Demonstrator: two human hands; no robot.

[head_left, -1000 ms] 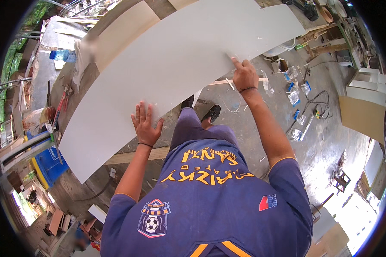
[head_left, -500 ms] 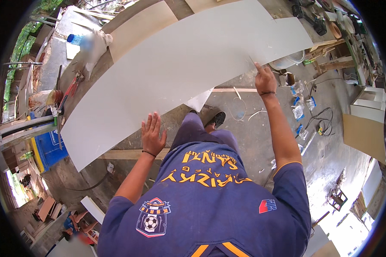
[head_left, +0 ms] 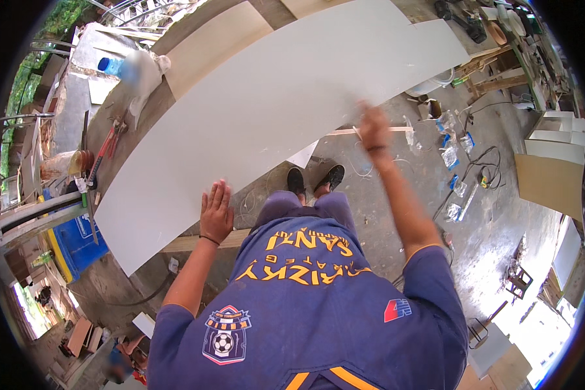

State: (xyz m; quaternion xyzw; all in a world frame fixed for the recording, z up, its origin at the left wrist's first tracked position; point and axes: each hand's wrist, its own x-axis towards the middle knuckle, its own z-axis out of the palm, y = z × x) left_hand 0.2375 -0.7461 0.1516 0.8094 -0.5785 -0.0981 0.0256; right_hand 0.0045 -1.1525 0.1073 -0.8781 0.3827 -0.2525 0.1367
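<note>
A long pale grey board (head_left: 273, 110) lies across a workbench in front of me, running from lower left to upper right. My left hand (head_left: 216, 213) lies flat, fingers spread, on the board's near edge. My right hand (head_left: 372, 128) is blurred with motion at the near edge further right, fingers apart, and seems to hold nothing. A thin wooden strip (head_left: 370, 131) shows just under that hand. My black shoes (head_left: 315, 180) stand on the concrete floor below the board.
A beige board (head_left: 218, 39) lies behind the grey one. Small plastic bags (head_left: 452, 156) and a cable (head_left: 484, 166) lie on the floor to the right. A blue crate (head_left: 75, 237) stands at left, flat panels (head_left: 549, 182) lean at right.
My right hand has slid left along the board's near edge and now blurs with motion. My left hand stays flat on the board. The view has shifted slightly.
</note>
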